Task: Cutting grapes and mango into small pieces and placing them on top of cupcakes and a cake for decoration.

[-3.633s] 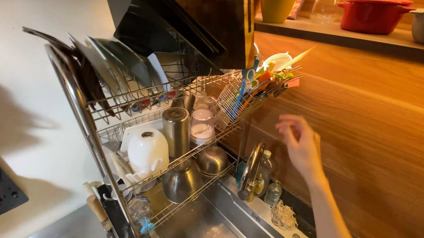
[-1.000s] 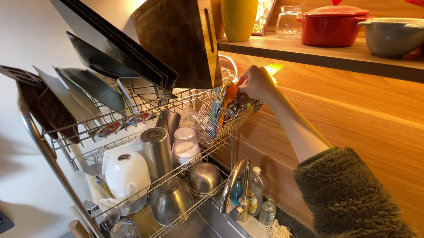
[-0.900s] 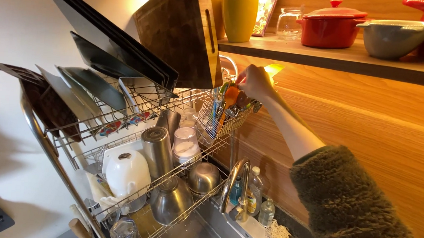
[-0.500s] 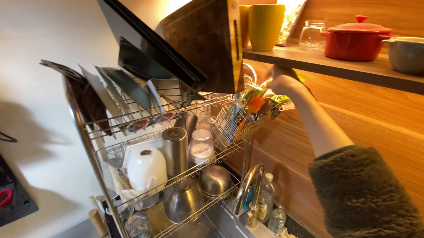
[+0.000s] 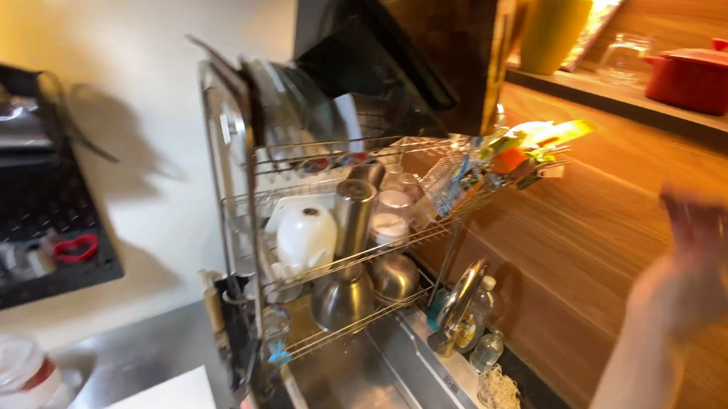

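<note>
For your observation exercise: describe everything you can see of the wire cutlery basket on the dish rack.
The wire cutlery basket hangs at the right end of the dish rack's upper tier, close against the wooden wall. It looks like thin silvery metal mesh, tilted with the view. Colourful utensils stick out of it, with blue, orange, yellow and green handles fanned toward the right. Glass jars stand just to its left. The blurred right hand is well clear of it.

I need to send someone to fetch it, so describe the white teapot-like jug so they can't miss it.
Start at the two-tier wire dish rack standing over the steel sink. On its middle shelf, toward the left, sits the white rounded jug, upside down. Its neighbours to the right are a tall steel cylinder and shiny steel bowls; it alone is white and matte.
</note>
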